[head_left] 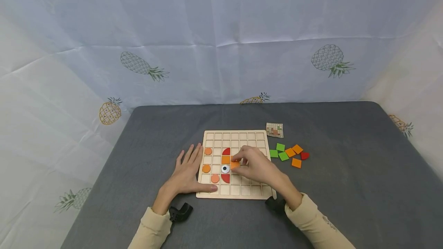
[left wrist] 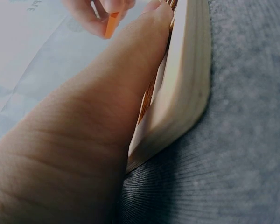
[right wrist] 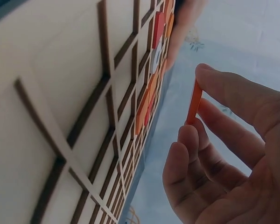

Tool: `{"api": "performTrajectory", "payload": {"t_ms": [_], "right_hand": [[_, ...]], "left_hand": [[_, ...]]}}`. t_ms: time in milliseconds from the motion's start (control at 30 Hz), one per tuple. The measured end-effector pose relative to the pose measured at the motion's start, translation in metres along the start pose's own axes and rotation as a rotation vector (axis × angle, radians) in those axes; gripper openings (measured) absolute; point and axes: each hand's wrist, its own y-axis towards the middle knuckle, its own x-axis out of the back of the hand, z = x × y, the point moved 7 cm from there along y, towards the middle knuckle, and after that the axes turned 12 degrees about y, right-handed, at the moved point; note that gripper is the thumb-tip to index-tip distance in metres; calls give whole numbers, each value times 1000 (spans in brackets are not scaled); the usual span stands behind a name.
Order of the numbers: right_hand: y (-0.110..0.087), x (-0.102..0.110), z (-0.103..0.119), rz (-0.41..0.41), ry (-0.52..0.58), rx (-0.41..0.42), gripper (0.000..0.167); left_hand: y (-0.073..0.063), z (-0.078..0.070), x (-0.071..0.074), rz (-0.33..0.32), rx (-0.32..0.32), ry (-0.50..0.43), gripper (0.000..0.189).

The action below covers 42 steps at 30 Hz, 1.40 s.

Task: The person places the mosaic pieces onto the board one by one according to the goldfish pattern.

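A pale wooden grid board [head_left: 245, 190] lies on the table. My left hand [head_left: 185, 174] rests along its left side, fingers straight, the thumb over the front edge. Above the middle cells, my right hand [head_left: 257, 165] pinches an orange square tile [right wrist: 194, 102] between thumb and fingertips. In the right wrist view this tile stands apart from the board's surface. Cells beneath and left of it hold an orange square [head_left: 225, 160], a white eye disc [head_left: 225, 168] and red quarter-round pieces [head_left: 225, 178]. Round orange pieces [head_left: 206, 168] sit farther left.
Right of the board lie loose green squares [head_left: 283, 156], several orange squares [head_left: 296, 163] and a red piece [head_left: 305, 155]. A small pattern card [head_left: 275, 130] is by the back right corner. Dark cloth [head_left: 166, 126] covers the table; a pineapple-print curtain [head_left: 221, 68] hangs behind.
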Motion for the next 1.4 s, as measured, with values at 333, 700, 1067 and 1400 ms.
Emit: {"api": "performTrajectory", "payload": {"t_ms": [333, 700, 1067, 1400], "right_hand": [[2, -7, -4, 18, 1, -12, 20], [2, -10, -10, 32, -10, -40, 20], [3, -12, -15, 25, -38, -52, 20], [3, -14, -17, 20, -34, -65, 22]], "left_hand": [[0, 0, 0, 1, -3, -2, 144], [1, 0, 0, 1, 0, 0, 145], [0, 0, 0, 1, 1, -4, 145], [1, 1, -1, 2, 4, 11, 145]]}}
